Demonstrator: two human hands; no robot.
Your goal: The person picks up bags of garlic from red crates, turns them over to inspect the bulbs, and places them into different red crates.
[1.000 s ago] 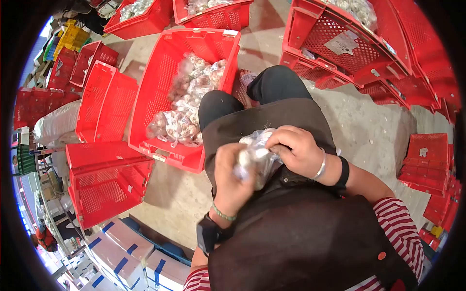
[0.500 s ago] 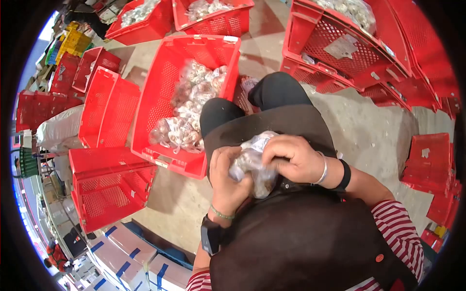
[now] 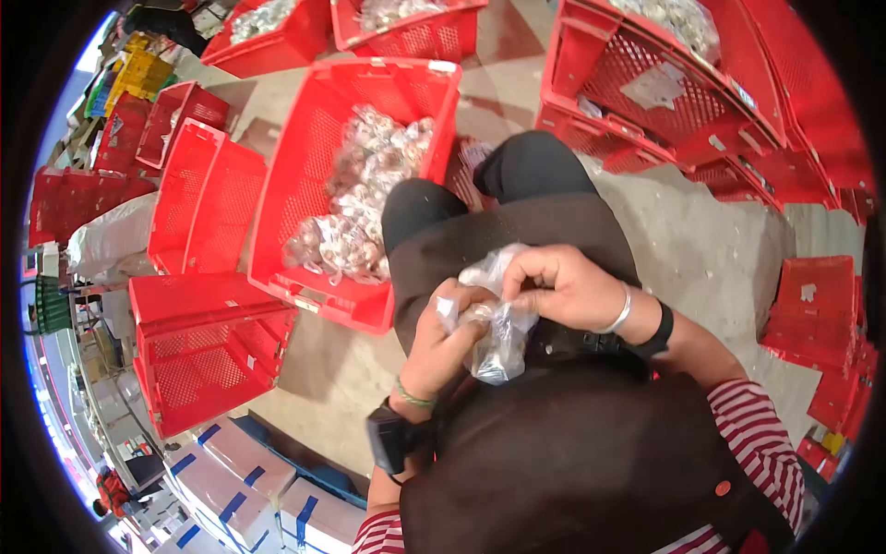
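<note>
Over my apron-covered lap I hold a clear plastic bag (image 3: 501, 346) with pale, rounded pieces in it, possibly garlic bulbs. My left hand (image 3: 447, 334) wraps around the bag's left side, its thumb across the plastic. The fingers of my right hand (image 3: 565, 288) pinch the plastic on the upper right side. Whether the bag's mouth is tied cannot be made out. Just beyond my left knee stands a red crate (image 3: 293, 198) with several similar filled bags (image 3: 365, 198) heaped along its right side and near end.
An upturned red crate (image 3: 208, 309) lies on its side at the left. Stacked red crates (image 3: 646, 92) rise at the upper right, and more (image 3: 812, 305) stand at the far right. White boxes with blue tape (image 3: 226, 466) sit at the lower left.
The bag has turned in my hands, and its lower part hangs more upright. My right hand has shifted slightly up and right, fingers pinching the plastic. My left wrist has moved slightly left.
</note>
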